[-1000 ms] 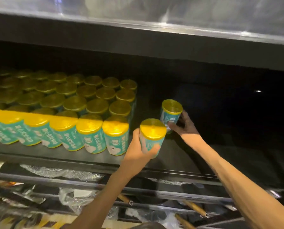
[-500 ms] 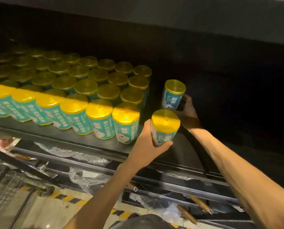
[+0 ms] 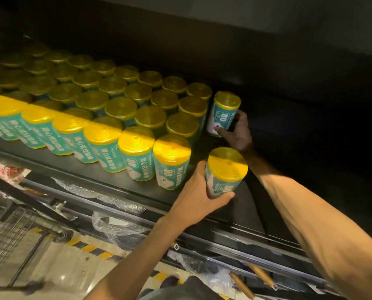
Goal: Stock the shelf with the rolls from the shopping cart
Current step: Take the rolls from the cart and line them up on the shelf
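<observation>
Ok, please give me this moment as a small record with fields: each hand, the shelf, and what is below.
left hand: grips front roll at shelf edge
right hand: grips back roll deeper in
shelf: dark, bare to the right
stocked rolls: upright rows, yellow tops
shopping cart: wire, lower left
</observation>
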